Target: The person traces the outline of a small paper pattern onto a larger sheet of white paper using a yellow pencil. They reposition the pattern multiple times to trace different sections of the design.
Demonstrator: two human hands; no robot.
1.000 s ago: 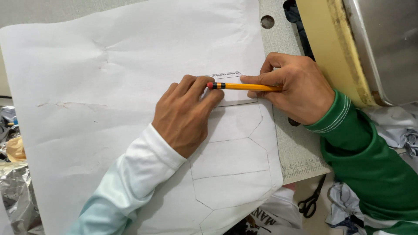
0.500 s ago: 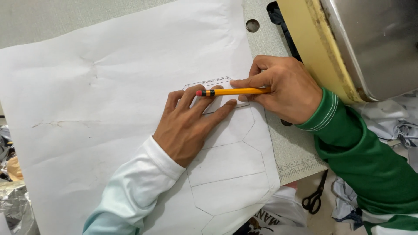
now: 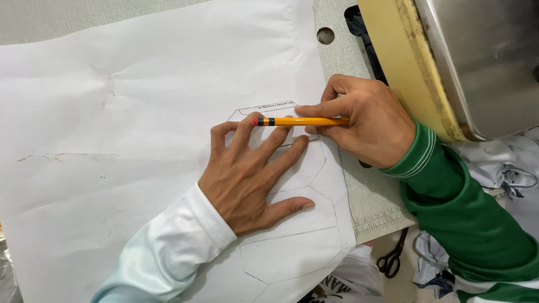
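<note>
Pinching one yellow pencil (image 3: pixel 300 121), pink eraser leftward, right hand (image 3: pixel 365 126) is closed on it; left hand (image 3: pixel 252 179), spread flat, presses one small template (image 3: pixel 269 132) onto white paper (image 3: pixel 140 112).

I see my left hand (image 3: pixel 247 179) spread flat on a small paper template (image 3: pixel 281 126), fingers pressing it onto the large white sheet (image 3: pixel 140 101); my right hand (image 3: pixel 365 126) pinches a yellow pencil (image 3: pixel 300 121), lying almost level with its eraser end over my left fingertips; hexagon outlines (image 3: pixel 292 247) are drawn on the sheet below my left hand; the sheet covers a grey cutting mat (image 3: pixel 370 196) on the bench; black scissors (image 3: pixel 393 258) lie below the mat's edge; a metal machine (image 3: pixel 477 62) sits at the upper right.
</note>
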